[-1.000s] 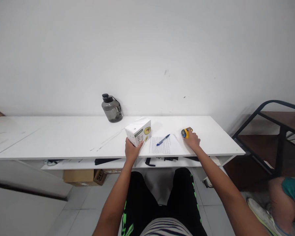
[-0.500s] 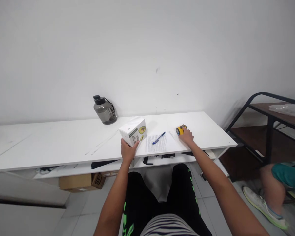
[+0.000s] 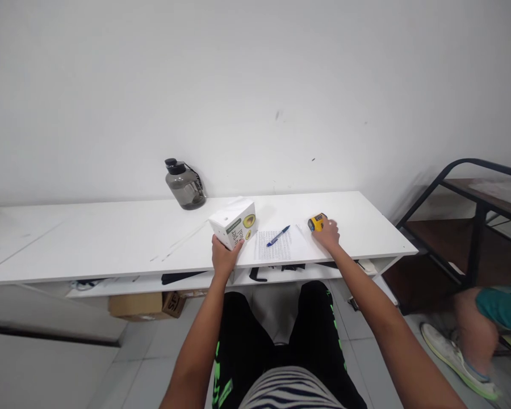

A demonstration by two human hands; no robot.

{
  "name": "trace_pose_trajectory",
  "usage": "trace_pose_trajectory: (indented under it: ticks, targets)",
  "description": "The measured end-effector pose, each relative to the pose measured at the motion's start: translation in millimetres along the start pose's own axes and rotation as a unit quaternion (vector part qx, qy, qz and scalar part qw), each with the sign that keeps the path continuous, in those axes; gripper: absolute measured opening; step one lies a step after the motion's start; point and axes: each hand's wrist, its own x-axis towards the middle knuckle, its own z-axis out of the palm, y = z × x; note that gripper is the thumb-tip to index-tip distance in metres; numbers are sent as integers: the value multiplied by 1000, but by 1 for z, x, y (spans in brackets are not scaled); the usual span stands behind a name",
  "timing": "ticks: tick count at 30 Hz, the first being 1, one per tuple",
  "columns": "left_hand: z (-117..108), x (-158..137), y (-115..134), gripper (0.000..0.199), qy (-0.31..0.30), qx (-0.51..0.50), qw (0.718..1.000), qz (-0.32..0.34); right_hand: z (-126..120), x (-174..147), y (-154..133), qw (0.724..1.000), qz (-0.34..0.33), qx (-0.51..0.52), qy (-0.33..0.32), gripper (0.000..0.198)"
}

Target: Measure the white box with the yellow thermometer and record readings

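Note:
My left hand (image 3: 225,255) grips the near lower end of a white box (image 3: 234,222) printed with avocado pictures, held tilted at the table's front half. Toward the right end of the white table (image 3: 123,233), my right hand (image 3: 329,233) is closed around a yellow and black tape measure (image 3: 317,222). Between the hands lies a printed sheet of paper (image 3: 276,250). A blue pen (image 3: 278,236) rests slantwise on top of it.
A grey water bottle (image 3: 185,186) with a black lid stands against the wall. Under the tabletop a shelf (image 3: 298,275) holds dark items, with a cardboard box (image 3: 140,307) below. At right are a black-framed rack (image 3: 472,238) and another person's leg and shoe (image 3: 455,358).
The view has shifted slightly, so the table and objects sit a little higher and to the right. Both hands keep their holds on the box and the tape measure.

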Motion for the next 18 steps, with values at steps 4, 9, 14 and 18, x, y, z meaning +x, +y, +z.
trace_pose_trajectory:
  ticks: [4, 9, 14, 18]
  targets:
    - [-1, 0, 1, 86, -4, 9, 1000, -7, -11, -47, 19, 951, -140, 82, 261, 45]
    - [1, 2, -2, 86, 2, 18, 1000, -9, 30, -162, 107, 944, -53, 232, 227, 44]
    - [3, 2, -4, 89, 4, 25, 1000, -14, 103, -266, 191, 914, 285, 252, -140, 60]
    - [4, 1, -3, 90, 2, 20, 1000, -9, 103, -285, 198, 832, 330, 348, -277, 56]
